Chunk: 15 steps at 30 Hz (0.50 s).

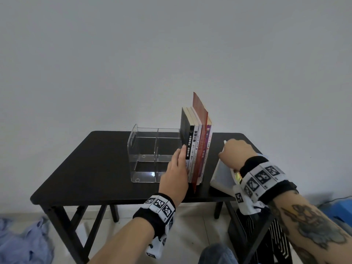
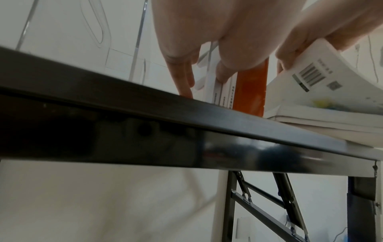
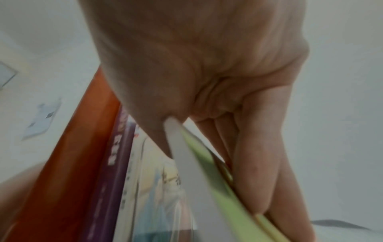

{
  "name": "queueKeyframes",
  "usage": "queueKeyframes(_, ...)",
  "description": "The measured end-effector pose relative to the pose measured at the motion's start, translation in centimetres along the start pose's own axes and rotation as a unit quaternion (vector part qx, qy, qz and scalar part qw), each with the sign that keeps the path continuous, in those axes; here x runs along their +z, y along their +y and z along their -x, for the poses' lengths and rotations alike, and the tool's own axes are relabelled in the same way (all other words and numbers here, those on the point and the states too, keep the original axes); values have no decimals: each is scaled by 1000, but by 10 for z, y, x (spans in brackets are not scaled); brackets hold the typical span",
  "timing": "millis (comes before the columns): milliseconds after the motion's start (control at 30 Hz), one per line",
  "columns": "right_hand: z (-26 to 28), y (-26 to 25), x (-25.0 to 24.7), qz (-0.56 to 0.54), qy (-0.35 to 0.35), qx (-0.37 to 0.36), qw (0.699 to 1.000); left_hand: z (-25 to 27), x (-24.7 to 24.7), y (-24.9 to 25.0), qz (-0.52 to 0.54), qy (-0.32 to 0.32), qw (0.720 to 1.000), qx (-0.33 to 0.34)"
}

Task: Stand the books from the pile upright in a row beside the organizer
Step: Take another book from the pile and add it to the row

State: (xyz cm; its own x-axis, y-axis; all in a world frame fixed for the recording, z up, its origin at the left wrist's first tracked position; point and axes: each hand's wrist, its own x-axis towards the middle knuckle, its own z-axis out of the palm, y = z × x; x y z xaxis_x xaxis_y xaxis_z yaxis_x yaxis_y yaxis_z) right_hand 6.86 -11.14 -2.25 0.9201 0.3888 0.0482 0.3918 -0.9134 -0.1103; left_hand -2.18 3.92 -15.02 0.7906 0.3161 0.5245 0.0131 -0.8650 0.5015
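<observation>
Several books (image 1: 198,147) stand upright in a row against the right side of the clear organizer (image 1: 152,155) on the black table (image 1: 95,168); a tall red one (image 2: 250,91) sticks up among them. My left hand (image 1: 180,159) lies with straight fingers against the spines at the row's left end. To the right, my right hand (image 1: 228,151) grips the top edge of a white book (image 1: 222,174) with a barcode (image 2: 311,78), tilted up off the pile (image 2: 331,129). In the right wrist view, thumb and fingers pinch its white and green edge (image 3: 186,160).
A plain wall stands close behind the table. Blue cloth (image 1: 22,241) lies on the floor at the left. A black and white striped object (image 1: 270,237) sits under the table's right end, with something blue (image 1: 342,208) beyond it.
</observation>
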Motion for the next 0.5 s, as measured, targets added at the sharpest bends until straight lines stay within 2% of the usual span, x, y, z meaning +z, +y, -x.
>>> queueKeyframes(100,-1,7,-11,3,20,5,1000,0,1,1,5,4,1000,4)
queueKeyframes(233,5,6,-25,11,-35,6,999,1,-1,2,4,2,1000,5)
queueKeyframes(300,7,3,-31,23,-23,4,999,2,-2,2,3,0,1000,5)
queueKeyframes(400,9,2,-44,-10,52,28,998,2,-5,3,-3,-1,1000,6)
queueKeyframes(467,13,4,-55,-87,151,40,984,2,-7,3,-6,-2,1000,7)
queueKeyframes(500,14,5,-60,-134,217,36,966,2,-7,3,-8,-2,1000,8)
